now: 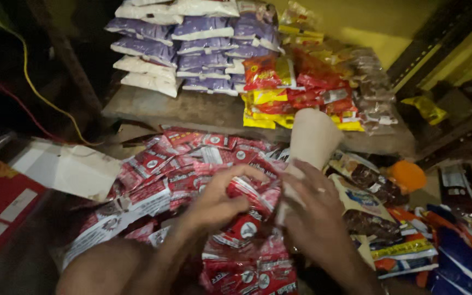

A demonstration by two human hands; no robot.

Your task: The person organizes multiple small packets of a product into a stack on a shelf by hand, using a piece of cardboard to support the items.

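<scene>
Over the heap of red sachets (192, 175), left hand (214, 202) pinches one sachet strip (247, 191); right hand (315, 210) grips a paper cone (312, 139) — tilted, it could spill, or the strip could snag.

place: this was a small shop storeroom or stockroom, dim and crowded.
stacked goods: purple and white plastic pouches (192, 46) lay piled in rows on a worn grey wooden shelf (192, 109), many of one kind together.
more stock: red and yellow snack packets (296, 90) were heaped beside them, with clear bags of brown goods (375, 93) next to those.
bulk heap: small red sachets in long strips (192, 175) covered the surface below in great number.
other wares: blue and orange packets (449, 251) crowded the right side.
fittings: a bare yellow wall (378, 27), dark metal racking (449, 33) and loose yellow cable (28, 76) showed a plain storage space.
</scene>
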